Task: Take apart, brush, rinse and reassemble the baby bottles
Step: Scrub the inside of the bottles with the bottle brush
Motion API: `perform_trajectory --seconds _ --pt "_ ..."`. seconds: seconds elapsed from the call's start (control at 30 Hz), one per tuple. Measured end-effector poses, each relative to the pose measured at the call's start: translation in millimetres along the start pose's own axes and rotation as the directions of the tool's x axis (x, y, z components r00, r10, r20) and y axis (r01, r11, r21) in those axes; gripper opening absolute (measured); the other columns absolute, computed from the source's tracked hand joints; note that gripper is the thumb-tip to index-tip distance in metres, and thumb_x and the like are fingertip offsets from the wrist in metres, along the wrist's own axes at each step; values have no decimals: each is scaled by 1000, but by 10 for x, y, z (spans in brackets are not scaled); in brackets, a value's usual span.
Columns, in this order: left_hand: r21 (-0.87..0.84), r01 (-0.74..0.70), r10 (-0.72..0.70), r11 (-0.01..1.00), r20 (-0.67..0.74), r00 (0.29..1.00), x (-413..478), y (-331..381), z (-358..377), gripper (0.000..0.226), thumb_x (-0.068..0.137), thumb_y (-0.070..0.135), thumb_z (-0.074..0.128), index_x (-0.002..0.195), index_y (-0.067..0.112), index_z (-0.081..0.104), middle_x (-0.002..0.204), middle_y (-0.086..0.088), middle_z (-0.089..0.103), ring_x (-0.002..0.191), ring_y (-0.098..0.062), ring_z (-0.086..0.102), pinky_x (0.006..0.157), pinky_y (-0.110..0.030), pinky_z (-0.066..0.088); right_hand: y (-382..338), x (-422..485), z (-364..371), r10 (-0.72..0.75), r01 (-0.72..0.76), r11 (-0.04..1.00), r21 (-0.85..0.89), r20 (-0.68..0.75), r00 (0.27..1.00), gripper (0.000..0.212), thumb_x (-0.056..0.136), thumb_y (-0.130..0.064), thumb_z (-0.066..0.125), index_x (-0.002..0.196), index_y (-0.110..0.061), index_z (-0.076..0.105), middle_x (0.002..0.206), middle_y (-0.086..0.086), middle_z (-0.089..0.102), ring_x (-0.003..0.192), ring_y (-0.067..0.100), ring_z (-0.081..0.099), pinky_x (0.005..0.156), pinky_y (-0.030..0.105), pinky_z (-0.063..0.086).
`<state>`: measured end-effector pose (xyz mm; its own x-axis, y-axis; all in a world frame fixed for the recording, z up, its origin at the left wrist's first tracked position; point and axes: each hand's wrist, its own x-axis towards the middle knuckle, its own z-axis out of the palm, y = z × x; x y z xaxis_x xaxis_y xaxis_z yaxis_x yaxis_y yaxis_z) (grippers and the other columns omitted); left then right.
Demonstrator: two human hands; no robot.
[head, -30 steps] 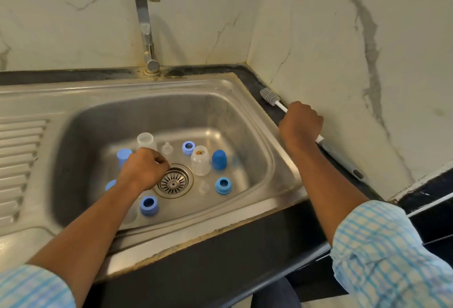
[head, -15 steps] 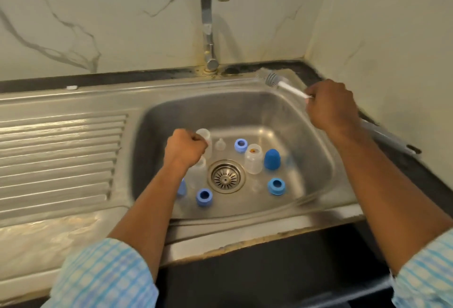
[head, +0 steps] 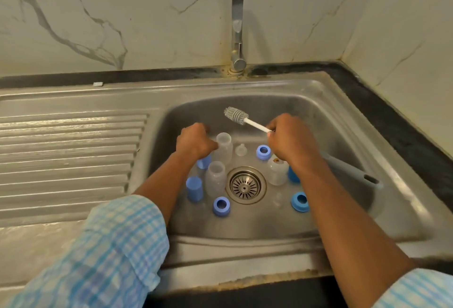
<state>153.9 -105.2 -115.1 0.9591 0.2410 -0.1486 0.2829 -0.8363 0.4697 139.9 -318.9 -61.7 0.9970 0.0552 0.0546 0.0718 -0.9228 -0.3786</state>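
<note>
Clear plastic bottle body [head: 223,147] is standing upright on the stainless steel sink [head: 318,116] floor among blue screw rings [head: 263,152], the left hand [head: 196,142] gripping it steady while the right hand [head: 288,141] is clutching the grey-bristled, white-stemmed brush [head: 235,115] just above, seemingly lining up with its open mouth.

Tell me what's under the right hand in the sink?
A clear bottle and a blue cap show below the right hand. Most of the cap is covered.
</note>
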Motion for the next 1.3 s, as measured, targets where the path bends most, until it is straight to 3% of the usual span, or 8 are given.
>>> perform_trajectory --seconds 0.13,0.27,0.43,0.57,0.77,0.9,1.2,1.3 --pt "171 -14 1 985 74 997 141 31 112 76 72 61 78 136 26 57 127 -3 65 123 -29 53 105 -44 41 51 48 -30 28 -28 1000 6 9 1000 17 80 -5 67 94 -12 74 76 8 69 66 28 64 64 36 56" --pt "240 -66 51 968 69 996 116 140 205 61 72 62 77 122 30 66 115 -5 69 117 -29 56 99 -42 36 115 77 -20 47 -46 997 56 -31 998 16 88 -9 60 97 -11 73 81 9 69 72 29 65 70 41 58" --pt "-15 -48 47 999 -64 997 11 212 36 49 78 48 73 117 23 60 108 -3 69 105 -28 63 91 -40 45 49 21 -100 -2 7 989 146 -34 999 19 90 -9 55 94 -13 74 76 9 68 61 28 63 47 27 45" --pt "-247 -60 12 967 -191 981 -218 155 -232 53 73 39 74 120 23 56 112 -2 66 100 -27 63 80 -33 45 -18 -56 -249 -111 111 970 217 -14 994 21 89 -12 57 92 -16 77 72 7 70 66 26 64 64 43 58" --pt "-336 -107 5 936 -292 956 -577 -58 -489 57 74 30 76 128 27 58 123 -6 51 114 -26 57 90 -26 41 -64 -193 -463 -216 199 941 273 34 976 18 89 -11 63 96 -16 78 74 3 70 66 20 62 67 37 52" --pt "-279 -201 95 939 -352 931 -702 -111 -495 56 78 22 78 130 29 60 126 -3 46 114 -23 55 90 -21 38 -75 -217 -449 -260 219 931 291 111 959 16 89 -10 66 97 -16 78 68 -2 68 55 8 56 51 20 40" --pt "99 -512 513 853 -336 790 -682 81 -368 65 80 21 81 140 28 56 148 -9 36 132 -28 40 110 -35 36 -129 -190 -373 -321 284 929 238 132 938 15 90 -13 65 96 -17 78 74 3 71 60 12 58 57 25 45" --pt "-83 -546 483 834 -371 793 -671 115 -323 75 74 7 82 140 27 52 157 -5 25 138 -15 31 109 -12 27 -168 -183 -333 -301 274 933 233 87 950 14 91 -13 63 88 -18 77 71 3 68 59 12 55 59 30 46"
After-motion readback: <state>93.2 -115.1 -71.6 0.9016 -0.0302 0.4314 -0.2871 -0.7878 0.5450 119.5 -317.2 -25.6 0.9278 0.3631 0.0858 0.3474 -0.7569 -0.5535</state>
